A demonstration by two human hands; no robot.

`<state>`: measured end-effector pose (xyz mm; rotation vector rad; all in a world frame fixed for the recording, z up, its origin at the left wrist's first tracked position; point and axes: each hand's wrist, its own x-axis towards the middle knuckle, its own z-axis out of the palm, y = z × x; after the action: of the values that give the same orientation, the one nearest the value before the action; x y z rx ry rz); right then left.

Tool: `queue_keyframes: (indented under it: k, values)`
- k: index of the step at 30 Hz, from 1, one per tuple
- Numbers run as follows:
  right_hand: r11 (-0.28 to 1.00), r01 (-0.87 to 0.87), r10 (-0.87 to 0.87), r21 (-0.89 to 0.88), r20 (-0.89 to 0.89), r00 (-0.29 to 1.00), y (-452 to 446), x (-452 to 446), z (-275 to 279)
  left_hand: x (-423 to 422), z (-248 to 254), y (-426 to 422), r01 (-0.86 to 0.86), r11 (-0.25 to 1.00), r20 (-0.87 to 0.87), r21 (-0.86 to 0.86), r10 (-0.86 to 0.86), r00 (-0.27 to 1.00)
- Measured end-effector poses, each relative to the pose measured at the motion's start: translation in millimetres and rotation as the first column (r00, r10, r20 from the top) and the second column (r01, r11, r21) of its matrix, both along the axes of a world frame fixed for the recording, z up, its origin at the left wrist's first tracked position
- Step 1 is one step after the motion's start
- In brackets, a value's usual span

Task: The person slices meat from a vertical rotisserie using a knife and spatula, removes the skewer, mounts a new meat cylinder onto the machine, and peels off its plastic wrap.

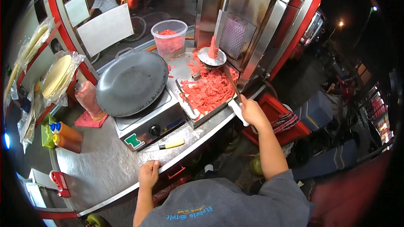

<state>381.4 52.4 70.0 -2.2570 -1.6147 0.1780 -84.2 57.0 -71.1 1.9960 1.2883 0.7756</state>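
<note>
A long dark handle (232, 82) is in my right hand (252, 112), at the right edge of a metal tray (179, 64) heaped with reddish sliced meat (208, 89). The handle runs up toward the round plate under the spit, where a small cone of meat (213, 49) stands. Below my right hand is a white-handled tool (238, 112); whether I also grip it is unclear. My left hand (149, 174) rests at the counter's front edge, fingers curled, near a yellow-handled knife (171, 143). What it holds, if anything, is hidden.
A large black pan (132, 83) sits on a stove (147, 127). Behind stands a plastic tub (169, 38) of meat. Sauce bottles (66, 136), bagged flatbreads (58, 76) and a pink cloth (91, 120) are left. A red crate (275, 111) is right. Another person (102, 1) is outside.
</note>
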Motion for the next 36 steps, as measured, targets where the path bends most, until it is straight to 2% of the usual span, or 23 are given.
queue_keyframes:
  k: [3, 5, 6, 8, 10, 12, 14, 15, 16, 19, 20, 22, 24, 27, 30, 31, 34, 35, 36]
  values:
    - [1.0, -0.001, 0.001, 0.007, 0.017, 1.0, 42.7, 4.9, -19.6, -4.1, -10.0, 1.3, 0.031, 0.999, 0.012, 0.044, -0.031, 0.999]
    - [1.0, 0.026, -0.026, 0.004, 0.051, 0.998, 58.8, 8.7, -23.8, 2.4, -2.9, -1.2, 0.017, 1.0, 0.034, 0.001, -0.017, 0.999]
    - [1.0, 0.004, -0.003, -0.006, 0.08, 0.997, 51.6, 11.1, -15.2, -0.6, 0.8, -0.7, 0.013, 1.0, 0.035, -0.016, -0.012, 0.999]
    - [0.998, -0.057, 0.057, -0.004, 0.031, 0.998, 12.1, -1.6, 27.9, -6.3, -11.1, 1.9, 0.022, 1.0, 0.012, 0.013, -0.022, 1.0]
    - [0.988, -0.118, 0.114, -0.102, -0.04, 0.993, -33.9, -12.0, 60.6, -5.9, -4.9, 0.7, 0.009, 1.0, 0.044, -0.009, -0.008, 0.999]
    - [0.983, -0.145, 0.139, -0.114, -0.057, 0.989, -70.9, -38.2, 86.1, -5.8, -5.3, 2.7, -0.009, 1.0, 0.032, -0.01, 0.01, 0.999]
    - [0.97, -0.227, 0.218, -0.085, -0.107, 0.97, -73.1, -57.1, 81.1, -4.4, -8.3, -1.2, -0.01, 1.0, 0.034, -0.013, 0.01, 0.999]
    - [0.964, -0.264, 0.264, 0.009, -0.099, 0.959, -63.9, -64.3, 65.6, -4.8, -9.6, -0.6, 0.001, 1.0, 0.034, -0.009, -0.001, 0.999]
    - [0.973, -0.226, 0.222, -0.039, -0.098, 0.97, -48.8, -73.1, 56.6, -5.7, -8.7, 1.4, 0.014, 1.0, 0.033, 0.0, -0.014, 0.999]
    - [0.971, -0.23, 0.235, 0.064, -0.084, 0.968, 12.2, -87.4, 24.9, -7.6, -2.9, 2.1, 0.046, 0.999, 0.037, -0.01, -0.046, 0.998]
    - [0.974, -0.225, 0.227, 0.031, -0.147, 0.963, 30.9, -92.9, 24.2, -7.5, -4.3, 2.1, 0.053, 0.999, 0.032, -0.009, -0.053, 0.998]
    - [0.988, -0.157, 0.157, 0.014, -0.069, 0.985, 41.6, -106.6, 14.6, -8.4, -9.7, -1.7, 0.045, 0.999, 0.04, -0.021, -0.045, 0.998]
    - [0.969, -0.248, 0.243, -0.01, -0.178, 0.954, 16.7, -110.4, 30.3, -10.8, -5.4, 1.3, 0.058, 0.998, 0.061, -0.016, -0.057, 0.997]
    - [0.971, -0.24, 0.239, 0.008, -0.131, 0.962, -39.7, -105.1, 33.6, -11.1, -5.7, 1.1, 0.03, 0.999, 0.11, -0.01, -0.029, 0.994]
    - [0.984, -0.179, 0.18, 0.02, -0.107, 0.978, -50.7, -84.3, 29.2, -6.7, -6.8, -3.1, 0.011, 1.0, 0.096, 0.0, -0.011, 0.995]
    - [0.976, -0.189, 0.194, 0.11, -0.038, 0.98, -44.3, -68.3, 15.3, -4.6, -3.0, -2.1, 0.015, 1.0, 0.073, -0.008, -0.015, 0.997]
    - [0.996, -0.085, 0.085, 0.004, 0.077, 0.993, -34.3, -38.8, 15.0, -3.5, -1.2, 1.3, 0.031, 0.999, 0.04, -0.01, -0.031, 0.999]
    - [0.996, -0.091, 0.092, -0.015, 0.01, 0.996, -41.7, -32.5, 23.4, -4.5, -1.2, 2.2, 0.043, 0.999, 0.048, -0.006, -0.043, 0.998]
    - [0.997, -0.073, 0.073, -0.025, 0.027, 0.997, -49.9, -31.9, 33.9, -4.9, -1.2, 2.9, 0.056, 0.998, 0.053, -0.007, -0.055, 0.997]
